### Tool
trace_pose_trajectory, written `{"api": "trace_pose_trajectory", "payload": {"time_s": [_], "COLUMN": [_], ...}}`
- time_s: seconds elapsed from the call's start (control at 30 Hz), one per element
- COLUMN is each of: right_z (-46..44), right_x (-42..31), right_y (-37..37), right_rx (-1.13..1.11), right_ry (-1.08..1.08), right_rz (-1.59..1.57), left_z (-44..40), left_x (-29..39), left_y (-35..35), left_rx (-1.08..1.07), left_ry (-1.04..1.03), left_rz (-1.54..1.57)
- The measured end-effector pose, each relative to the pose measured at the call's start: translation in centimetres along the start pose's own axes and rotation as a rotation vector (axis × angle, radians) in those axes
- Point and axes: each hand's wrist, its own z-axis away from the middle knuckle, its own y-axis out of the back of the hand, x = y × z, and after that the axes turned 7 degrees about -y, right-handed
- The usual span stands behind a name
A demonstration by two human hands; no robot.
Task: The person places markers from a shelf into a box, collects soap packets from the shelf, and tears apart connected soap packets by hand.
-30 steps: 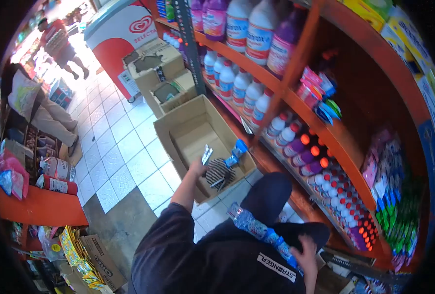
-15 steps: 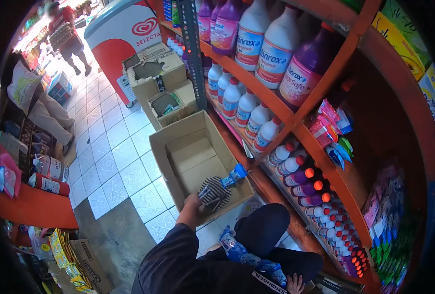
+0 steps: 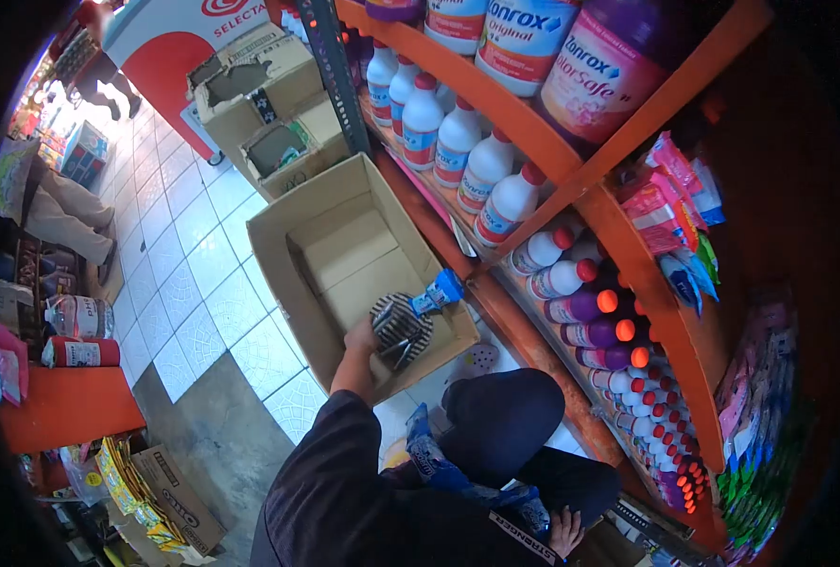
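Observation:
Inside the open cardboard box (image 3: 330, 219), my left hand (image 3: 361, 342) is closed at the edge of a striped round item (image 3: 401, 331). Slim, shiny objects lie over that item, and some reach my fingers, so the hand grips part of them. A blue packet (image 3: 437, 292) rests beside the striped item, against the box's right side. Blue packets in a strip (image 3: 434, 463) lie across my lap. My right hand (image 3: 565, 532) rests with fingers spread near the lower end of the strip, on the dark trousers, holding nothing visible.
Orange shelves (image 3: 524, 113) with bleach bottles (image 3: 488, 170) rise along the right. Torn cartons (image 3: 259, 85) and a white-and-red freezer (image 3: 160, 52) stand beyond the box. Two people are at the upper left. An orange counter (image 3: 75, 397) and an Oreo carton (image 3: 179, 496) are at lower left.
My left hand has come down with the slim objects to the striped item. My right hand has shifted lower along my lap. The view has moved closer to the shelves.

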Motion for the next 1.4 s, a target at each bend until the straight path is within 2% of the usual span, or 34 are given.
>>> {"api": "trace_pose_trajectory", "payload": {"time_s": [0.1,0.2,0.3,0.43,0.5,0.53,0.57,0.67,0.73,0.8,0.83,0.93,1.0,1.07,1.1,1.2,1.27,1.33,1.4], "right_z": [-0.3,-0.4,-0.5,-1.0,-1.0,-0.2,1.3,2.2,1.5,1.1,-0.2,0.4,1.5,3.6,4.8,7.9,9.0,9.6,10.5], "right_x": [0.4,0.2,0.6,0.2,-0.1,-0.2,-0.3,-0.9,-1.0,-1.0,-0.9,-0.2,-0.2,-0.3,-0.6,-1.5,-1.6,-2.0,-2.1], "right_y": [-1.0,-1.2,-1.1,-0.8,-0.2,-1.7,-5.1,-6.2,-4.9,-3.1,0.6,3.0,4.4,4.7,4.2,2.7,2.1,1.5,0.5], "right_rx": [0.132,0.086,0.022,0.062,0.048,0.033,0.019,0.009,0.004,-0.016,-0.054,-0.137,-0.091,-0.049,-0.022,-0.154,-0.084,-0.012,-0.033], "right_ry": [0.037,-0.012,0.073,-0.011,-0.066,-0.086,-0.108,-0.167,-0.193,-0.216,-0.219,-0.327,-0.430,-0.570,-0.611,-0.857,-0.881,-0.887,-0.869], "right_rz": [-0.038,-0.211,-0.029,-0.243,-0.399,-0.363,-0.326,-0.328,-0.412,-0.542,-0.651,-0.972,-0.963,-1.020,-0.959,-1.187,-1.263,-1.340,-1.398], "left_z": [-1.5,-2.9,-4.3,-6.8,-7.3,-7.2,-7.1,-6.2,-4.1,0.0,1.7,2.7,5.9,10.4,13.0,17.5,20.9,23.5,26.3], "left_x": [0.4,1.1,2.7,3.3,3.1,3.0,3.2,5.3,8.3,11.6,12.9,12.8,13.0,13.7,14.6,15.4,17.0,19.1,21.4], "left_y": [-0.4,0.1,2.0,3.0,3.0,3.1,3.1,3.2,3.9,5.9,6.6,5.5,6.0,6.8,7.1,6.9,6.4,6.4,7.6], "left_rx": [0.073,0.098,0.040,0.029,0.011,0.004,0.021,0.048,0.019,0.033,0.028,0.223,0.217,0.093,0.103,-0.012,-0.033,-0.037,-0.101], "left_ry": [-0.057,-0.093,-0.074,-0.025,-0.036,-0.041,-0.104,-0.348,-0.571,-0.527,-0.506,-0.442,-0.606,-0.568,-0.553,-0.692,-0.749,-0.909,-1.003], "left_rz": [0.006,-0.027,-0.117,-0.268,-0.214,-0.185,-0.072,0.336,0.691,0.874,0.962,1.090,1.170,1.161,1.171,1.161,1.202,1.140,1.048]}}
